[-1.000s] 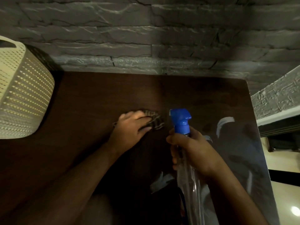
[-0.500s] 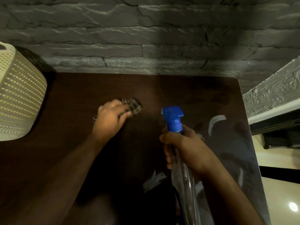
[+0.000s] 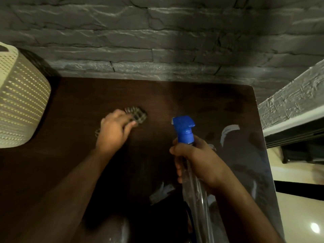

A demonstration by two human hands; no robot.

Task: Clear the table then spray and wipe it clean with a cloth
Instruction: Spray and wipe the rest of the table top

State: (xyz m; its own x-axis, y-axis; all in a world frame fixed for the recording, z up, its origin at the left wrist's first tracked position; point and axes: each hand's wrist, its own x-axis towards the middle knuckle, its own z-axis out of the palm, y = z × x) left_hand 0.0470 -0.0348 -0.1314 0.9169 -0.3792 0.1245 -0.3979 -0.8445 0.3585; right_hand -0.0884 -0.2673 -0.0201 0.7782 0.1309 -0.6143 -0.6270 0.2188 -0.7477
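While L hand (image 3: 114, 133) on cloth (image 3: 137, 114)

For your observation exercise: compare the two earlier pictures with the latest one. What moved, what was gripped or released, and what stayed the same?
The left hand slid the checked cloth leftward and away across the table, toward the wall, mostly in the first half second. Nothing was picked up or let go. The right hand holds the spray bottle as before, nozzle pointing forward; the cream basket stays at the left.
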